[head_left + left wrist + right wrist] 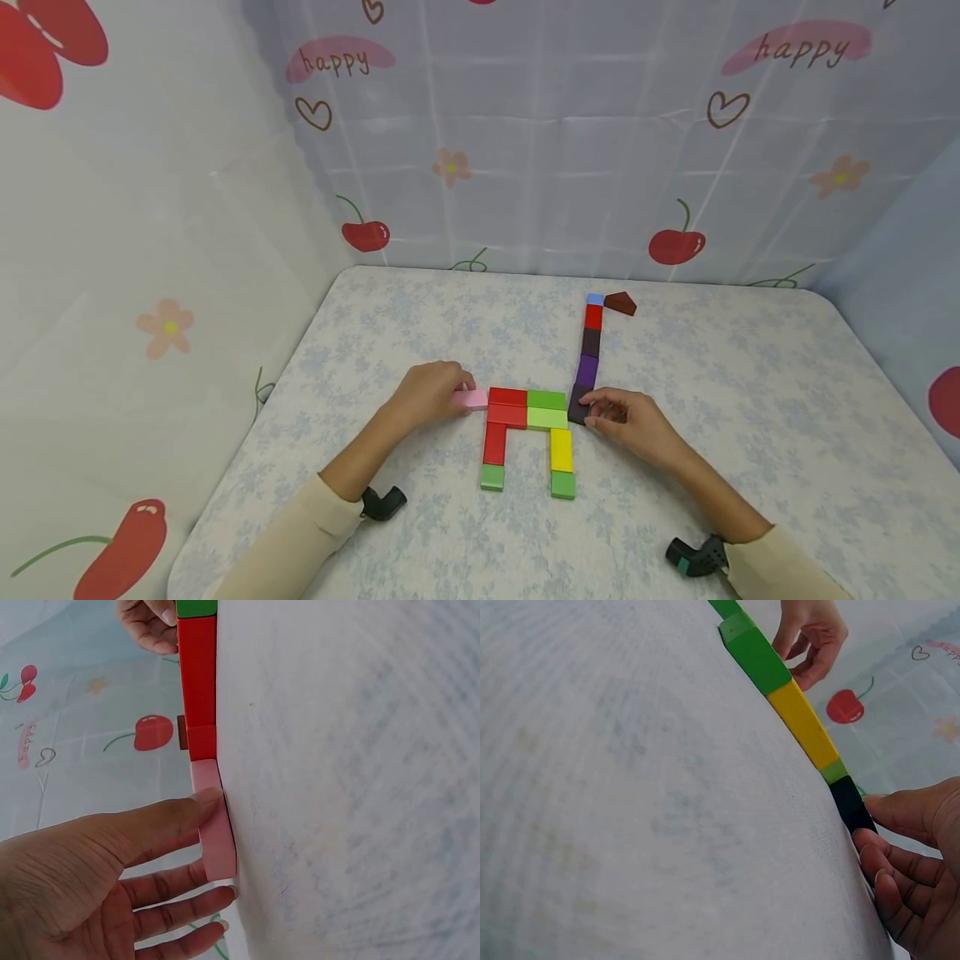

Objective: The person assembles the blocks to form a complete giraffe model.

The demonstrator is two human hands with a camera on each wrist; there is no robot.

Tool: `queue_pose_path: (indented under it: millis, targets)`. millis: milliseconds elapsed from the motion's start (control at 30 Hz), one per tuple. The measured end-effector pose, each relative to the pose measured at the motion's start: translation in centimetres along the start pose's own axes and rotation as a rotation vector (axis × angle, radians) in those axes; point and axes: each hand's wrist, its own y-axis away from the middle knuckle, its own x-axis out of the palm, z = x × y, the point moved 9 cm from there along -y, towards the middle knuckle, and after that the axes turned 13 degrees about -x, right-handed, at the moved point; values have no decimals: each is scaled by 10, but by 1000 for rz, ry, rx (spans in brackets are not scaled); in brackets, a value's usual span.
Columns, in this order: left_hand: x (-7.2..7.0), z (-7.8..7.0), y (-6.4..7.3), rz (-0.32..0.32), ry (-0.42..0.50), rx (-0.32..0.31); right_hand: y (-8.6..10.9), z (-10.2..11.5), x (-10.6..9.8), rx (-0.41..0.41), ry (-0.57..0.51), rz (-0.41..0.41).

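Coloured blocks lie flat on the table in a long-necked animal outline. My left hand (431, 390) pinches a pink block (472, 400) between thumb and fingers, its end against the red blocks (507, 407). On the other side, my right hand (628, 421) has thumb and fingers on a black block (578, 405), beside the green blocks (547, 409). In the right wrist view the fingers pinch that black block (851, 802). Above it run a purple block (587, 370), a dark block (591, 342), a red block (594, 317) and a small blue block (595, 299).
A brown angular block (621, 303) touches the top of the column. Below the body stand two legs, one red (494, 443) and one yellow (561, 451), each with a green end block. Printed curtains surround the patterned table (720, 358).
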Motion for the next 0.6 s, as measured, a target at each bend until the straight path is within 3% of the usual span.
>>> queue_pose_path:
  millis: [600]
  targets:
    - [0, 1, 0, 26, 7, -19, 0, 1, 0, 4, 8, 1]
